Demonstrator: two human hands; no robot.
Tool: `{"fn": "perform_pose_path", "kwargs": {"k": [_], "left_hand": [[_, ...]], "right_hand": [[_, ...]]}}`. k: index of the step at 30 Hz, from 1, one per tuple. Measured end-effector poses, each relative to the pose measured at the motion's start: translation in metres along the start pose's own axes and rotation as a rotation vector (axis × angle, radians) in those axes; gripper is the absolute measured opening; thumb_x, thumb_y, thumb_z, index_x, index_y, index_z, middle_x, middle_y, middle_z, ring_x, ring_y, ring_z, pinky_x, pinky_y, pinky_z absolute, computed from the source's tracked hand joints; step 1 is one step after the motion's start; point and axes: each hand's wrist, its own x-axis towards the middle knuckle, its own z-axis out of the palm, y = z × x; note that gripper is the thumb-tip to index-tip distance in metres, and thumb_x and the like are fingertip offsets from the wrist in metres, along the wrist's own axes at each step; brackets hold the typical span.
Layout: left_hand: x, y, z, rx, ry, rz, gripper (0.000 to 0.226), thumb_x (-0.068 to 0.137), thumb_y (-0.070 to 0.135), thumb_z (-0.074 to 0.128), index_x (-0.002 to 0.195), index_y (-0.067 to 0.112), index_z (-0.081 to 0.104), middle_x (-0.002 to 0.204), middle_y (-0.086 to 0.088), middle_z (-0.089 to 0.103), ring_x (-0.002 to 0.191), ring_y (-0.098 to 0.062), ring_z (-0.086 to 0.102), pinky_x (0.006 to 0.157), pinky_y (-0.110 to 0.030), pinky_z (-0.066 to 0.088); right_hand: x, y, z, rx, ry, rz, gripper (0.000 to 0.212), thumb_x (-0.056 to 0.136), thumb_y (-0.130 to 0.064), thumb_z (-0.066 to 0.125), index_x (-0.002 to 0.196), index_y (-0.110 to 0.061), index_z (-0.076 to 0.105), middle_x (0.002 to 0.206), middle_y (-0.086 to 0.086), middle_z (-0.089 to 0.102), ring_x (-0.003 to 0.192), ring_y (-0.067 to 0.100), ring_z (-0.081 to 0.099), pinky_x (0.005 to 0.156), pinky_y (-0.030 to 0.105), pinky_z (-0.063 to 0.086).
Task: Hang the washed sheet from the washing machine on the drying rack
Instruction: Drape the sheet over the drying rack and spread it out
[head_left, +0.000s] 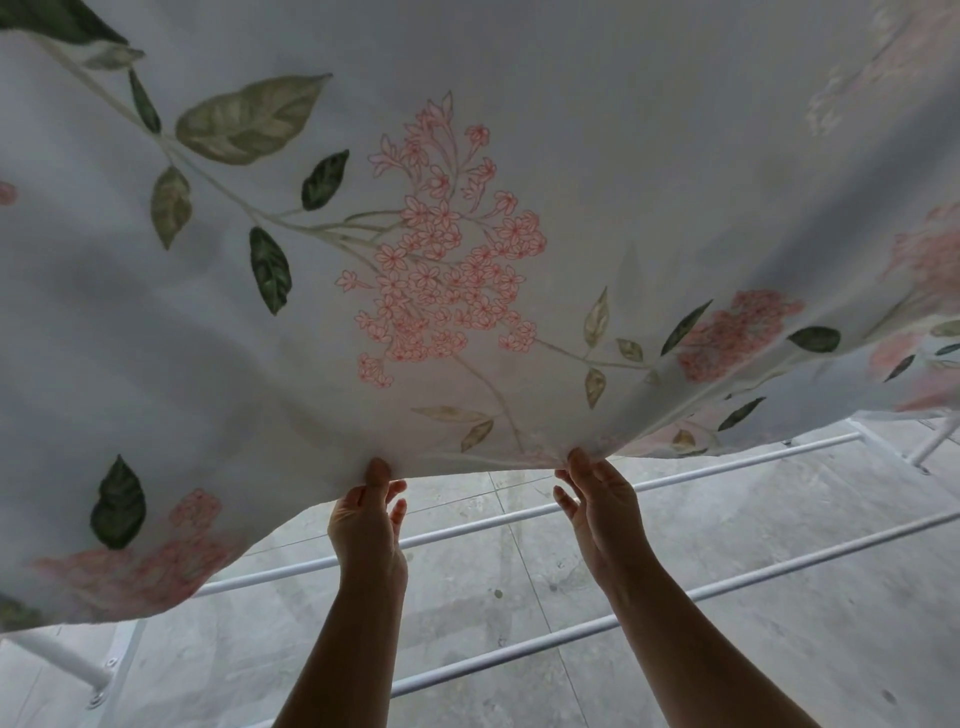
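- Left hand (366, 519) at six o'clock and right hand (597, 499) at five are pinching the sheet (467, 208), which is billowing up toward twelve.
- Drying rack (675, 480) rails at four are lying bare; draping is probably remaining.

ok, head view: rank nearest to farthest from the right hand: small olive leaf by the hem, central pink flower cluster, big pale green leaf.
From the right hand pinching the white floral sheet:
1. small olive leaf, just up-left.
2. central pink flower cluster, higher, mid-frame.
3. big pale green leaf, far upper left.
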Motion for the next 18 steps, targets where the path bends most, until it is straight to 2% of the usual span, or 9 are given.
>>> {"fn": "perform_pose_path", "kwargs": {"k": [3, 5, 8, 10, 13, 16, 18], "left_hand": [[-0.003, -0.003, 0.000, -0.053, -0.090, -0.072, 0.007, 0.094, 0.019, 0.053, 0.089, 0.018, 0.058, 0.092, 0.001, 0.064, 0.090, -0.016, 0.060, 0.092, -0.038, 0.044], [-0.011, -0.010, 0.002, 0.005, -0.205, -0.128, 0.013, 0.094, 0.024, 0.049, 0.097, 0.016, 0.059, 0.102, 0.000, 0.065, 0.097, -0.018, 0.060, 0.088, -0.037, 0.045], [-0.029, -0.024, 0.011, 0.165, -0.349, -0.245, 0.029, 0.094, 0.033, 0.044, 0.113, 0.014, 0.055, 0.112, -0.001, 0.064, 0.102, -0.019, 0.059, 0.089, -0.037, 0.045], [-0.041, -0.029, 0.025, 0.228, -0.379, -0.287, 0.030, 0.094, 0.033, 0.046, 0.113, 0.013, 0.056, 0.112, -0.002, 0.066, 0.102, -0.020, 0.060, 0.086, -0.036, 0.047], [-0.061, -0.038, 0.055, 0.308, -0.385, -0.294, 0.025, 0.094, 0.030, 0.050, 0.108, 0.012, 0.058, 0.107, -0.003, 0.067, 0.099, -0.021, 0.062, 0.081, -0.033, 0.049], [-0.082, -0.041, 0.076, 0.359, -0.416, -0.302, 0.018, 0.093, 0.023, 0.052, 0.100, 0.010, 0.062, 0.099, -0.006, 0.070, 0.093, -0.023, 0.064, 0.074, -0.034, 0.050], [-0.096, -0.042, 0.090, 0.392, -0.434, -0.303, 0.016, 0.093, 0.020, 0.052, 0.097, 0.010, 0.063, 0.093, -0.007, 0.070, 0.089, -0.023, 0.064, 0.073, -0.034, 0.049]], "right_hand": [[0.002, -0.003, -0.002, 0.001, -0.007, 0.021, 0.064, 0.038, -0.057, 0.086, 0.085, -0.017, 0.069, 0.080, -0.002, 0.068, 0.089, 0.016, 0.060, 0.087, 0.039, 0.048], [0.002, -0.008, -0.011, 0.013, -0.042, 0.057, 0.058, 0.044, -0.050, 0.086, 0.088, -0.018, 0.069, 0.090, 0.000, 0.069, 0.097, 0.020, 0.061, 0.088, 0.040, 0.048], [0.000, -0.015, -0.038, 0.084, -0.031, 0.106, 0.077, 0.038, -0.049, 0.090, 0.104, -0.021, 0.064, 0.107, 0.000, 0.069, 0.108, 0.023, 0.060, 0.079, 0.034, 0.048], [-0.002, -0.020, -0.059, 0.130, -0.026, 0.121, 0.094, 0.029, -0.055, 0.091, 0.112, -0.021, 0.061, 0.113, -0.002, 0.068, 0.108, 0.020, 0.062, 0.079, 0.033, 0.048], [-0.007, -0.032, -0.096, 0.171, -0.034, 0.144, 0.099, 0.029, -0.055, 0.091, 0.116, -0.021, 0.058, 0.115, -0.003, 0.068, 0.108, 0.018, 0.062, 0.082, 0.034, 0.048], [-0.011, -0.049, -0.132, 0.225, 0.006, 0.162, 0.096, 0.030, -0.051, 0.092, 0.115, -0.020, 0.059, 0.116, 0.000, 0.067, 0.110, 0.020, 0.061, 0.083, 0.036, 0.047], [-0.010, -0.069, -0.157, 0.248, 0.021, 0.176, 0.077, 0.046, -0.042, 0.089, 0.114, -0.019, 0.059, 0.117, 0.002, 0.066, 0.115, 0.024, 0.058, 0.083, 0.037, 0.047]]}}
